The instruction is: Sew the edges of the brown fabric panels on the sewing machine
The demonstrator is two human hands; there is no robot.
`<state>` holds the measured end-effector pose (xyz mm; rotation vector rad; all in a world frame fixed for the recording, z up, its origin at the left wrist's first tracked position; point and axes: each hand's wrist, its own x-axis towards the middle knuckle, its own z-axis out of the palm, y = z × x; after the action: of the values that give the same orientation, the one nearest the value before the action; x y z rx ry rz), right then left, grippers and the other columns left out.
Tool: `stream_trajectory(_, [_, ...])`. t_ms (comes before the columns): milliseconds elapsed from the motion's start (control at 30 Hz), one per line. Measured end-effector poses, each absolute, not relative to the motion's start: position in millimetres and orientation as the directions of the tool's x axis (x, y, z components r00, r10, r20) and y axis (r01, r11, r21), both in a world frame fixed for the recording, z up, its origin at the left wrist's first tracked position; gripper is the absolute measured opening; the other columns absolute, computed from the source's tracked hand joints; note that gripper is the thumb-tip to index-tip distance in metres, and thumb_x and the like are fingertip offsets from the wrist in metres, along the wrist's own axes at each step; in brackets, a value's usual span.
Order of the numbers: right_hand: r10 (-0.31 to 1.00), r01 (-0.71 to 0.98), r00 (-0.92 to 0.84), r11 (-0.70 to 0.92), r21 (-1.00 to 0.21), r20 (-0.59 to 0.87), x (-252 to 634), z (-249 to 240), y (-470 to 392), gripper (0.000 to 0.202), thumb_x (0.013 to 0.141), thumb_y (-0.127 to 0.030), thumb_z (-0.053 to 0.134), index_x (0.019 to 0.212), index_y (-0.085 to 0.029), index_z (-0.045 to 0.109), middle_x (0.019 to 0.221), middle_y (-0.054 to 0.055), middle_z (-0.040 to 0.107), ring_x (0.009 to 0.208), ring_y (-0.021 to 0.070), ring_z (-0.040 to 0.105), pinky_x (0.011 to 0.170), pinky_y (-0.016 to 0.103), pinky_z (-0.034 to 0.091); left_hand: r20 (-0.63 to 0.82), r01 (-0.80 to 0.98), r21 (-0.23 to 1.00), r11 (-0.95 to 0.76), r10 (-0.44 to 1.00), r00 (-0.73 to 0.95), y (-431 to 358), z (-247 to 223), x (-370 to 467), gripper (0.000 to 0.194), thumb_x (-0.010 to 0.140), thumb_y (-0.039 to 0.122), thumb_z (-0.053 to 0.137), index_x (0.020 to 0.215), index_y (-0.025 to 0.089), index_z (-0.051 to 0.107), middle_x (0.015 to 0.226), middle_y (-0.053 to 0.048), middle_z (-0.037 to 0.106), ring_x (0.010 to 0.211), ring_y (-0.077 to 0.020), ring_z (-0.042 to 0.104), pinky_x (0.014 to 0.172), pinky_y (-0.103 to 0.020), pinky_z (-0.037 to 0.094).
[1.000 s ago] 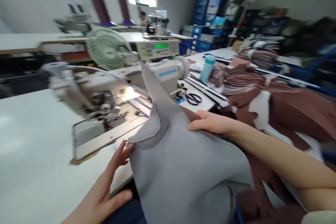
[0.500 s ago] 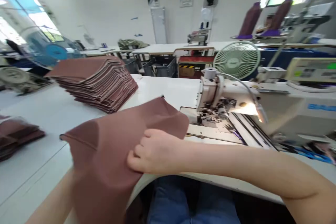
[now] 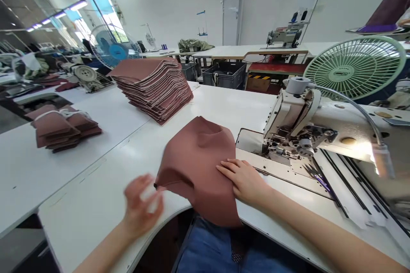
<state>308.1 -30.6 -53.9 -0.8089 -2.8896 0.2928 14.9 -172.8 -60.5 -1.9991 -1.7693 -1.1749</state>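
A reddish-brown fabric piece (image 3: pixel 205 162) lies rumpled over the front edge of the white table, its lower part hanging toward the lap. My right hand (image 3: pixel 245 179) rests flat on its right side, fingers spread. Just left of the cloth, my left hand (image 3: pixel 142 204) is slightly blurred, its fingers apart and curved, with nothing held. The cloth's dark-tipped left corner (image 3: pixel 156 185) is close to those fingers. To the right of the cloth stands a sewing machine (image 3: pixel 294 123) with its lamp lit.
Behind the cloth is a tall stack of brown pieces (image 3: pixel 156 87). A tied bundle (image 3: pixel 64 128) lies at the left. Purple-handled scissors (image 3: pixel 320 177) and dark strips (image 3: pixel 349 183) lie right of my right hand. A green fan (image 3: pixel 346 72) stands behind the machine.
The view has turned left. My left hand, earlier hidden under the cloth, is now out beside it. My right hand has gone from curled fingers to spread ones, and the cloth lies lower and more bunched.
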Motion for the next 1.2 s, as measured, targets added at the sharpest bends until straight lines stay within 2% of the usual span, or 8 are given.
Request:
stream_trajectory(133, [0.583,0.554,-0.811,0.796,-0.243,0.061,332.6,-60.0,-31.3,0.058,0.083,-0.016,0.045,0.142,-0.02,0.046,0.142,0.01,0.049,0.124,0.0307,0.043,0.098,0.05,0.038,0.494,0.791,-0.11,-0.602,0.658,0.569,-146.1,-54.8,53.3,0.047,0.086,0.009,0.049,0.13,0.023,0.05,0.12,-0.009,0.064,0.115,-0.0224,0.058,0.098,-0.038,0.044])
stream_trajectory(333, [0.618,0.568,-0.781,0.761,-0.314,0.085,348.9,-62.7,-33.9,0.054,0.085,-0.018,0.046,0.138,-0.026,0.05,0.137,0.008,0.054,0.132,0.0313,0.035,0.102,0.051,0.035,0.565,0.687,-0.256,-0.68,0.472,0.677,-86.4,-34.0,85.5,0.035,0.093,0.007,0.043,0.125,0.017,0.052,0.113,-0.008,0.068,0.111,-0.0196,0.058,0.097,-0.036,0.04])
stream_trajectory(533, [0.604,0.571,-0.797,0.765,-0.298,0.024,349.9,-62.5,-29.0,0.056,0.083,-0.019,0.05,0.139,-0.026,0.049,0.138,0.009,0.053,0.135,0.0348,0.031,0.099,0.053,0.035,0.363,0.692,-0.141,-0.708,0.614,0.701,-93.4,-0.8,83.9,0.046,0.086,-0.001,0.034,0.123,0.016,0.057,0.077,-0.003,0.069,0.07,-0.0169,0.061,0.069,-0.03,0.045])
stream_trajectory(667, [0.566,0.543,-0.824,0.798,-0.261,0.014,349.6,-68.9,-28.7,0.059,0.083,-0.019,0.054,0.141,-0.026,0.046,0.14,0.01,0.05,0.135,0.0367,0.031,0.097,0.054,0.036,-0.169,0.752,0.131,-0.646,0.733,0.659,-119.0,18.8,82.2,0.042,0.069,0.002,0.049,0.098,0.024,0.071,0.068,-0.001,0.068,0.059,-0.0186,0.061,0.055,-0.027,0.042])
stream_trajectory(767, [0.55,0.524,-0.835,0.812,-0.258,0.034,350.2,-72.6,-30.3,0.058,0.084,-0.016,0.053,0.141,-0.027,0.046,0.14,0.009,0.051,0.134,0.0363,0.033,0.096,0.054,0.035,-0.468,0.745,0.361,-0.56,0.583,0.665,-111.3,38.0,90.4,0.041,0.068,0.0,0.049,0.087,0.026,0.074,0.074,0.001,0.073,0.064,-0.0171,0.065,0.059,-0.024,0.047])
stream_trajectory(867, [0.543,0.514,-0.838,0.817,-0.262,0.047,350.9,-73.7,-30.9,0.057,0.084,-0.017,0.054,0.14,-0.027,0.047,0.14,0.009,0.052,0.133,0.0359,0.034,0.096,0.052,0.036,-0.397,0.653,0.583,-0.483,0.531,0.748,-63.6,55.7,101.8,0.042,0.079,0.006,0.046,0.105,0.027,0.071,0.101,0.003,0.074,0.091,-0.0149,0.067,0.082,-0.02,0.048])
stream_trajectory(1067, [0.518,0.49,-0.852,0.839,-0.236,0.077,351.4,-72.5,-29.9,0.05,0.089,-0.025,0.055,0.138,-0.026,0.05,0.138,0.009,0.053,0.132,0.0354,0.037,0.098,0.051,0.035,-0.273,0.849,0.06,-0.525,0.81,0.52,86.4,41.3,135.3,0.039,0.096,0.028,0.035,0.127,0.02,0.056,0.141,-0.007,0.051,0.133,-0.0241,0.039,0.108,-0.037,0.029])
stream_trajectory(1200, [0.5,0.473,-0.864,0.848,-0.239,0.063,352.8,-70.9,-28.2,0.047,0.091,-0.026,0.052,0.138,-0.027,0.05,0.137,0.007,0.055,0.13,0.0355,0.039,0.098,0.051,0.036,-0.434,0.833,0.059,-0.55,0.738,0.517,139.7,20.4,153.6,0.03,0.09,0.043,0.051,0.104,0.021,0.066,0.108,-0.002,0.071,0.096,-0.0177,0.063,0.079,-0.024,0.045])
